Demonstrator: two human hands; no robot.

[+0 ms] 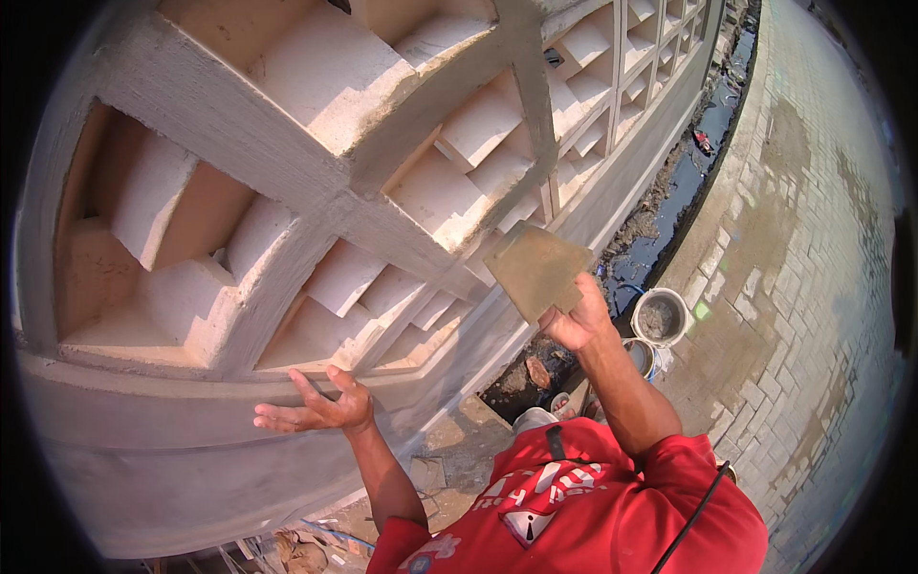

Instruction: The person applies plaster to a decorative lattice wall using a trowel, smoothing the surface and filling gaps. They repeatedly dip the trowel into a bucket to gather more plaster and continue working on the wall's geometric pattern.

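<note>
My right hand [578, 323] is raised in front of the wall, its fingers closed on a trowel [534, 272] with a flat, tapered tan blade; the handle is hidden in my grip. Lower and to the left, my left hand [328, 403] is open and holds nothing, fingers spread. It is just in front of the wall's lower ledge [182, 367], and I cannot tell whether it touches. The grey wall frame [330, 203] has square openings, with pale stepped blocks [435, 196] set inside them.
A ditch of dark water [669, 215] runs along the wall's foot, with a paved road [803, 287] beyond it. To my right stands a bucket [662, 318] of grey material, beside a second bucket [641, 358]. Debris [304, 555] lies at the lower left.
</note>
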